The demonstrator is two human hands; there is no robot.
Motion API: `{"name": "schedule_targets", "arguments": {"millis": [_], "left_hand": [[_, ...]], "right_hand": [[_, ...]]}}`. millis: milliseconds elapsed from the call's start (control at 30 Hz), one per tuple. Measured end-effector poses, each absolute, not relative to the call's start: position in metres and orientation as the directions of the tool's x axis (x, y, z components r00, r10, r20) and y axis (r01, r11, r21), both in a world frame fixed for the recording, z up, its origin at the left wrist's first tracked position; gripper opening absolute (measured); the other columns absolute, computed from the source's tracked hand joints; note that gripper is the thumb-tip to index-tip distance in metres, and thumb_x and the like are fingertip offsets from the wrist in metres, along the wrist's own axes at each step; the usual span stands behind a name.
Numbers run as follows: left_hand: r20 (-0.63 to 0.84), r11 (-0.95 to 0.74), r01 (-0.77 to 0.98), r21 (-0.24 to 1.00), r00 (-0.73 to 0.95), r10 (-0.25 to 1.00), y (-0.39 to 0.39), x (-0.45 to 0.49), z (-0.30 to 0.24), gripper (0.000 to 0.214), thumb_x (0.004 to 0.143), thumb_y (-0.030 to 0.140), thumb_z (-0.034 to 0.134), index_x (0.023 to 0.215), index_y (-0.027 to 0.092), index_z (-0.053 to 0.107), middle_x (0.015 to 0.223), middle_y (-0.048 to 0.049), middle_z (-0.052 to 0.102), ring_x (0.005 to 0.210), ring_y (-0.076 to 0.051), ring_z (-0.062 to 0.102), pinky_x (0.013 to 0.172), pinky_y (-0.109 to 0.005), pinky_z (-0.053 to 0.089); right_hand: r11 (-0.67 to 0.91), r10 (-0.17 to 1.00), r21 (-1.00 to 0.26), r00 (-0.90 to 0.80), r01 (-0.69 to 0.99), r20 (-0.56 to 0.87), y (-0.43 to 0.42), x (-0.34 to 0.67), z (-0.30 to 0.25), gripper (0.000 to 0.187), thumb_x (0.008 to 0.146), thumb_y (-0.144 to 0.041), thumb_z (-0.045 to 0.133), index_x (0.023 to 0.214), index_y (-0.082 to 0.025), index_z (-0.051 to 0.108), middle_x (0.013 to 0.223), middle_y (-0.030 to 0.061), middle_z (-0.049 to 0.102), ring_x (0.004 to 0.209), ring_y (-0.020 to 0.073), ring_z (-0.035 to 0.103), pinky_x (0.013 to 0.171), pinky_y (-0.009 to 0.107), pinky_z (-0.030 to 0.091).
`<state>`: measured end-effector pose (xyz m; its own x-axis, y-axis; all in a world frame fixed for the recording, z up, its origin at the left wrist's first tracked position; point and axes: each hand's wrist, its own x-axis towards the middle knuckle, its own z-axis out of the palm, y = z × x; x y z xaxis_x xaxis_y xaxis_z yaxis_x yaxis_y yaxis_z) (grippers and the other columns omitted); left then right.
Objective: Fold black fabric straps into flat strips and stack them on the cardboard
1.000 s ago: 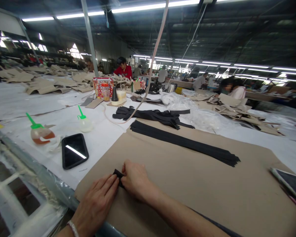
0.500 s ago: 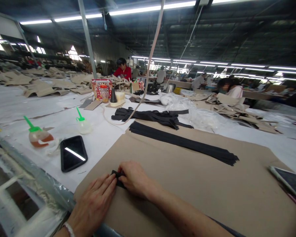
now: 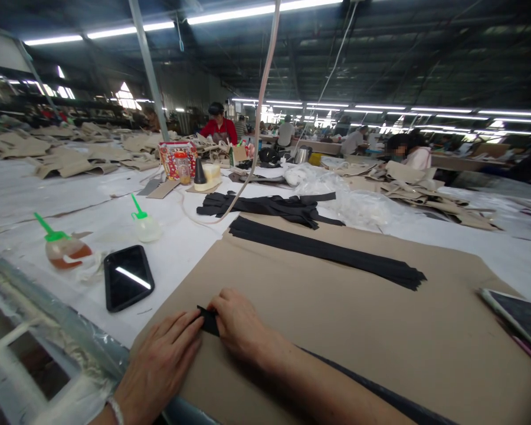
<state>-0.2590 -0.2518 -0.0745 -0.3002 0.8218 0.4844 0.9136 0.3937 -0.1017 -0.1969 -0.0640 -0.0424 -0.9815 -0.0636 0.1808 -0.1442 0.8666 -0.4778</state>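
A long black strip of material (image 3: 209,322) lies on a large tan sheet (image 3: 327,319). My left hand (image 3: 161,357) lies flat with its fingers stretched out, the fingertips at the strip's near-left end. Just right of it, my right hand (image 3: 241,324) has its fingers curled closed on the same strip, thumb side hidden. The strip passes beneath my right forearm and shows again along its far side toward the lower right. Farther back on the sheet rests a flat bundle of black strips (image 3: 323,251).
A phone (image 3: 128,277) and two green-spouted squeeze bottles (image 3: 66,251) (image 3: 145,227) stand at the left. Behind the bundle lie a loose heap of black strips (image 3: 265,206), a hanging hose (image 3: 265,88) and clear plastic (image 3: 363,206). A tablet-like device (image 3: 517,321) sits at right. Co-workers sit beyond.
My right hand has slid slightly along the strip, and more of the strip now shows beyond my right forearm. The left hand stays at the strip's end. The view has shifted slightly.
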Motion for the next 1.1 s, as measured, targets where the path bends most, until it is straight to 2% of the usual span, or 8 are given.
{"name": "schedule_targets", "arguments": {"millis": [167,500,700,1100], "left_hand": [[0.489,0.414,0.909,-0.045,-0.341,0.803,-0.253,-0.261,-0.076,0.035,0.087,0.033,0.052,0.121,0.025,0.054,0.122,-0.0005,0.061,0.111,-0.019,0.053,0.094,-0.035,0.042],[0.463,0.434,0.901,0.001,-0.385,0.799,-0.255,-0.263,-0.08,0.034,0.087,0.035,0.051,0.12,0.027,0.054,0.125,-0.0012,0.059,0.113,-0.02,0.052,0.094,-0.036,0.045],[0.454,0.439,0.898,0.02,-0.399,0.796,-0.256,-0.263,-0.078,0.035,0.087,0.035,0.05,0.12,0.027,0.054,0.124,-0.0023,0.059,0.112,-0.019,0.053,0.094,-0.036,0.046],[0.457,0.454,0.888,0.074,-0.435,0.776,-0.263,-0.269,-0.074,0.036,0.086,0.037,0.052,0.122,0.032,0.055,0.125,-0.0045,0.057,0.111,-0.021,0.055,0.091,-0.036,0.05]], "right_hand": [[0.85,-0.081,-0.492,-0.971,-0.186,0.225,-0.064,-0.196,-0.048,0.027,0.085,-0.009,0.044,0.101,-0.017,0.064,0.094,0.0064,0.058,0.091,0.0166,0.052,0.083,0.026,0.042],[0.842,-0.101,-0.487,-0.955,-0.231,0.278,-0.066,-0.194,-0.054,0.031,0.083,-0.007,0.047,0.106,-0.019,0.062,0.092,0.0041,0.054,0.089,0.0161,0.048,0.084,0.026,0.039],[0.89,-0.137,-0.393,-0.958,-0.231,0.253,-0.068,-0.189,-0.046,0.02,0.086,-0.009,0.048,0.099,-0.018,0.06,0.092,0.0042,0.053,0.089,0.0166,0.046,0.082,0.026,0.038],[0.963,-0.169,-0.174,-0.965,-0.205,0.201,-0.079,-0.187,-0.033,0.019,0.092,-0.015,0.042,0.108,-0.019,0.053,0.097,0.0073,0.054,0.089,0.0231,0.046,0.076,0.039,0.04]]}}
